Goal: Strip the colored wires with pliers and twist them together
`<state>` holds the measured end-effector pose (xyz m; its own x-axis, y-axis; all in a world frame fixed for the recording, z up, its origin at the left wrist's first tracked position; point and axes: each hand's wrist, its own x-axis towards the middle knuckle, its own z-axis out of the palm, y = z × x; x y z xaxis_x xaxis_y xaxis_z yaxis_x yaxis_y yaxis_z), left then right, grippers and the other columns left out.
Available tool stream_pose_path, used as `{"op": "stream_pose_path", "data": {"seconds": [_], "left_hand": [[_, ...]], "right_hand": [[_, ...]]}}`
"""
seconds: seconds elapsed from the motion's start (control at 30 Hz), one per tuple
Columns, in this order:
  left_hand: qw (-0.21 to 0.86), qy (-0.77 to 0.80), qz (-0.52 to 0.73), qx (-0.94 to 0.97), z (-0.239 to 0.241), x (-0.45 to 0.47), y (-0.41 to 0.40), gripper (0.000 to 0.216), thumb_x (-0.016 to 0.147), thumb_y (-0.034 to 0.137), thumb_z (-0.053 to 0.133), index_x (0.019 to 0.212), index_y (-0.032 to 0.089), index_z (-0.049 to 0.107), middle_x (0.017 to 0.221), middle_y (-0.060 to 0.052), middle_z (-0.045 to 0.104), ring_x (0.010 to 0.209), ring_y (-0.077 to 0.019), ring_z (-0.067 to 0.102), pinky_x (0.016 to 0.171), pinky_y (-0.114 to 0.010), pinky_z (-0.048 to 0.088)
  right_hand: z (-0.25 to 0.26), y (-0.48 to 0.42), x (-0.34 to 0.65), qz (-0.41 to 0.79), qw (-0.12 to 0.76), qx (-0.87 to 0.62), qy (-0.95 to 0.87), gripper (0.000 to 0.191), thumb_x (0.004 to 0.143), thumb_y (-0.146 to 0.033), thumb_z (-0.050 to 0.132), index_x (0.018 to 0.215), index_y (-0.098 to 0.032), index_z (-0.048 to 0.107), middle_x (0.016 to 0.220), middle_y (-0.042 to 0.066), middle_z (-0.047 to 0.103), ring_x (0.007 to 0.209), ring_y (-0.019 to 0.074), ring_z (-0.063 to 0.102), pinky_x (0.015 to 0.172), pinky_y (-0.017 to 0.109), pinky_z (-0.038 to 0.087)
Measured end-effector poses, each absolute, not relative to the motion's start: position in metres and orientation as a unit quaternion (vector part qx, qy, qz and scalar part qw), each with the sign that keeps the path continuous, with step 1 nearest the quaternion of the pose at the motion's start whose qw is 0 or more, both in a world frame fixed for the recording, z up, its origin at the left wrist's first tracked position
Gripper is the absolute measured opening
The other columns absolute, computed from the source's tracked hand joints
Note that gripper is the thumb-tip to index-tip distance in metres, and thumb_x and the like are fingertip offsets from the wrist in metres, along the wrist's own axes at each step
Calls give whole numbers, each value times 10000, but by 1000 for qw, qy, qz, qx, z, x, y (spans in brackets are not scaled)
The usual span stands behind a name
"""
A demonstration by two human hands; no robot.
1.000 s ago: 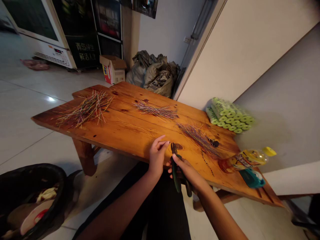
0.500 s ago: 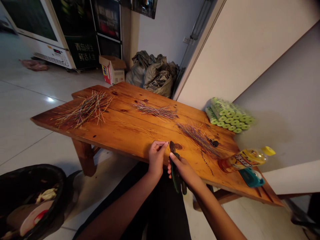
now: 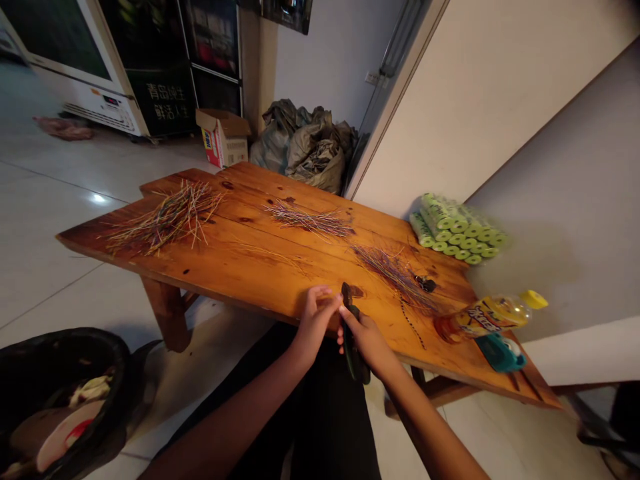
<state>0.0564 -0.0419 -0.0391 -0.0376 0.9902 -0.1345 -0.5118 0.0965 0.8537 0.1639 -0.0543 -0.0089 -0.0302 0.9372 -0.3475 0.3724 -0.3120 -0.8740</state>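
Observation:
My right hand [image 3: 367,337] grips a pair of pliers [image 3: 353,353] with dark green handles, its dark jaws pointing away from me above the table's front edge. Just left of the jaws is my left hand [image 3: 316,317], fingers bent and thumb reaching to the tip of my right thumb. Anything between its fingertips is too small to make out. Beyond the hands lie thin coloured wires: a large pile [image 3: 170,217] at the left, a smaller bundle [image 3: 310,220] in the middle and a purplish bundle [image 3: 393,270] at the right. A few loose wires [image 3: 273,253] lie nearer me.
The wooden table [image 3: 240,277] also carries a drink bottle [image 3: 483,320] on its side, a teal object [image 3: 501,352], a small black item [image 3: 425,283] and wrapped green rolls [image 3: 457,230]. A black bin [image 3: 113,360] stands at the lower left. Sacks [image 3: 305,140] and a carton [image 3: 225,138] sit behind.
My left fingertips have come closer to my right thumb, and the index finger has lifted from its pinch. The pliers' handles have drawn closer together. The wire piles stay put.

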Motion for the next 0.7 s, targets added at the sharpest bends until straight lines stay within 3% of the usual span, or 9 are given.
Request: {"op": "stream_pose_path", "data": {"seconds": [0.1, 0.2, 0.7], "left_hand": [[749, 331, 445, 361, -44, 56, -68, 580, 577, 239, 752, 1083, 182, 475, 1024, -72, 582, 914, -200, 585, 754, -304, 476], [773, 305, 404, 383, -52, 62, -81, 711, 487, 97, 779, 1114, 179, 454, 1127, -101, 553, 1047, -241, 538, 845, -321, 452], [750, 338, 471, 320, -56, 74, -76, 478, 507, 4, 676, 932, 158, 517, 970, -76, 640, 915, -234, 603, 793, -342, 455]], "right_hand": [[-10, -51, 167, 494, 293, -646, -504, 434, 766, -565, 452, 583, -176, 510, 484, -9, 540, 418, 114, 525, 433, 230, 431], [-10, -49, 165, 499, 294, -655, -485, 438, 775, -577, 428, 584, -188, 495, 459, -14, 526, 395, 122, 517, 421, 246, 436], [-20, -36, 153, 514, 287, -662, -464, 466, 782, -563, 437, 488, -201, 437, 374, -34, 464, 339, 107, 465, 394, 242, 411]]}}
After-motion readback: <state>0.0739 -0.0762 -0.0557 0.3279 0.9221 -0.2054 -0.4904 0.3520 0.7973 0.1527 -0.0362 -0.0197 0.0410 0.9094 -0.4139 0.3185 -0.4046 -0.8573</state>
